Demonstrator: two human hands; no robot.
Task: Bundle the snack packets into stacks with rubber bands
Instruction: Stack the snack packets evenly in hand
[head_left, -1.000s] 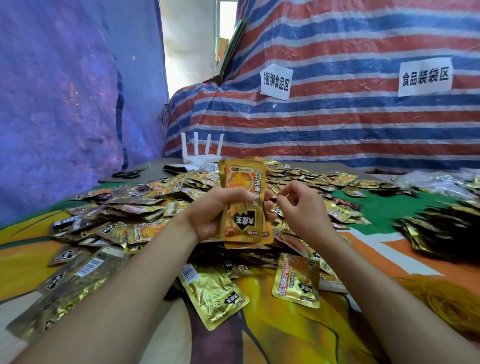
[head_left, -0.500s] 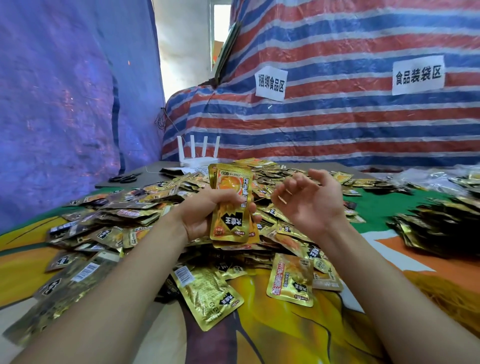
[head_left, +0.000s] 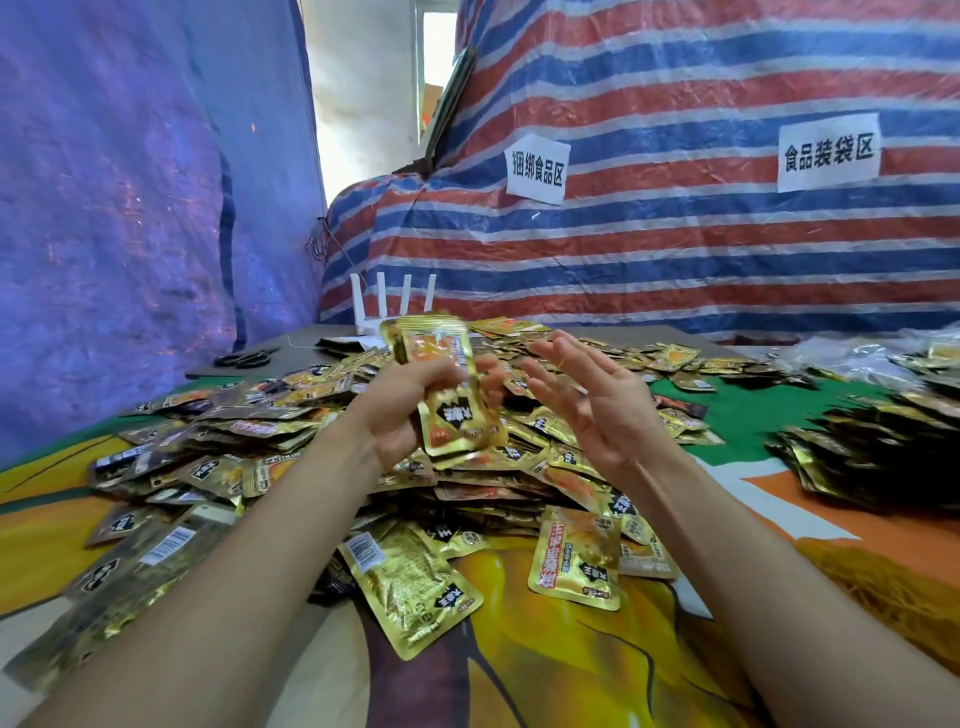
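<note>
so the left hand (head_left: 397, 415) has its fingers clamped round the stack of packets (head_left: 457, 410), long axis roughly upright above the loose pile (head_left: 291, 431), while the right hand (head_left: 592, 410) hovers just right of it, fingers spread, holding nothing I can make out

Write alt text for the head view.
The left hand grips a small stack of gold snack packets above a large loose pile of the same packets, while the right hand is open beside it, fingers spread.

Bare left forearm (head_left: 218, 587), bare right forearm (head_left: 769, 597)
</note>
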